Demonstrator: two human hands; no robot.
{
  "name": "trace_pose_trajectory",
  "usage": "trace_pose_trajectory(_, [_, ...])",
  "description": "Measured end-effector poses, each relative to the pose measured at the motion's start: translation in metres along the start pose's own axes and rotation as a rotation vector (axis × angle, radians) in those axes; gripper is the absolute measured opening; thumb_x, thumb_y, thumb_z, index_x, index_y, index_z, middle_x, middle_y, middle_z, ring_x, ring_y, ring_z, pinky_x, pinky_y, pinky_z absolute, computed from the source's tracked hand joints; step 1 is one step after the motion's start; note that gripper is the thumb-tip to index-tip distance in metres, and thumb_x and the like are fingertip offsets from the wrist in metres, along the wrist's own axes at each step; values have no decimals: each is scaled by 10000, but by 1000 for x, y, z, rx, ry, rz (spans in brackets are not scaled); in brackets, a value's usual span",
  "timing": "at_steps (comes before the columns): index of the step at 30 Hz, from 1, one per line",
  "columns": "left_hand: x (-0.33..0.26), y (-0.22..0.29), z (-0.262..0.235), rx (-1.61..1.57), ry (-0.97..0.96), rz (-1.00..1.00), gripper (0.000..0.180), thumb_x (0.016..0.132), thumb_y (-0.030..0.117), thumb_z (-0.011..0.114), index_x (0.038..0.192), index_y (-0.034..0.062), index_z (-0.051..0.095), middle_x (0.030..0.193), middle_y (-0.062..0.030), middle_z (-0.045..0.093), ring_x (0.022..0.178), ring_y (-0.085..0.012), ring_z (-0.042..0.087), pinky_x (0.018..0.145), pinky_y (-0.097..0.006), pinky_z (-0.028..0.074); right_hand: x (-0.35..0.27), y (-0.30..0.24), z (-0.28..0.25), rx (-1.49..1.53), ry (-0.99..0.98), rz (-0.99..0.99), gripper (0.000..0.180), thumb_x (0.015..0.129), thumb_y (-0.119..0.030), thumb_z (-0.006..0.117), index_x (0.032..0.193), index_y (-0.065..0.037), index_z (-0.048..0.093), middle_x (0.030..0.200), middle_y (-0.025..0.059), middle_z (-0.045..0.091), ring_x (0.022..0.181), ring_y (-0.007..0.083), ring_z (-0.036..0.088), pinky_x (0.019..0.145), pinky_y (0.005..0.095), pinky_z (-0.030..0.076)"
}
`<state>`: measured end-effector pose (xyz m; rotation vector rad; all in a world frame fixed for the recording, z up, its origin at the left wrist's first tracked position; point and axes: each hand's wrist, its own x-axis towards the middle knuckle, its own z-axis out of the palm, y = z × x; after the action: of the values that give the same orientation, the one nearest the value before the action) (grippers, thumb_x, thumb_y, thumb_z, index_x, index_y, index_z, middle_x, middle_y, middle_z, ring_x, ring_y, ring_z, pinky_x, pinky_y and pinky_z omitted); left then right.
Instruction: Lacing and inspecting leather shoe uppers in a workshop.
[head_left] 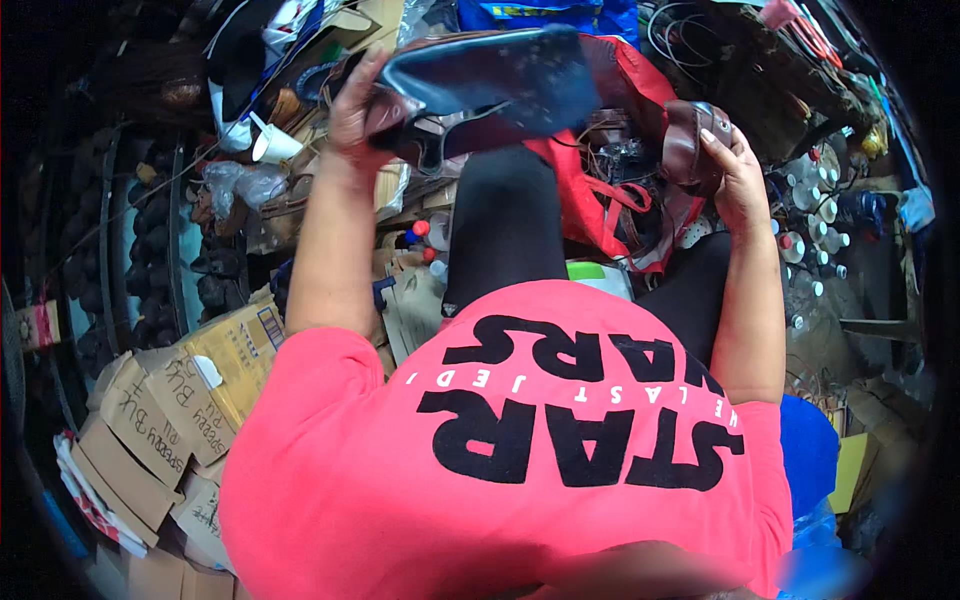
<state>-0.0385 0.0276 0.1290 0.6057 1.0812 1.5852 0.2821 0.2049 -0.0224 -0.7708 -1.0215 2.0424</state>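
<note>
My left hand [362, 112] is closed round one end of a wide, dark, glossy leather-like piece [500, 85], raised above my thigh. Its far end is smeared by motion, so its exact kind is unclear. Off to the right, my right hand [740, 175] grips a curved brown leather piece [690, 145] with a small round spot near its top edge, my thumb lying on its face. Between my hands an open red bag [585, 205] holds tangled dark straps and small items [625, 165]. The brown piece is beside the bag's right rim.
Flattened cardboard [150, 420] lies at the lower left, near a rack of dark rounded objects [150, 240]. A white cup [275, 145] stands by my left forearm. Several small bottles [815, 210] are at the right. A blue bag [550, 15] lies at the far side.
</note>
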Motion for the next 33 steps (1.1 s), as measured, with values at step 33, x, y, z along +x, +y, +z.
trace_pose_trajectory(33, [-92,32,-2,1091,-301,-469,377,834,379,639,890,8,607,744,8,572,692,-81,531,627,-238,437,-5,13,-41,-45,135,142,309,851,-71,559,1155,-17,542,1059,96,631,946,209,633,816,343,532])
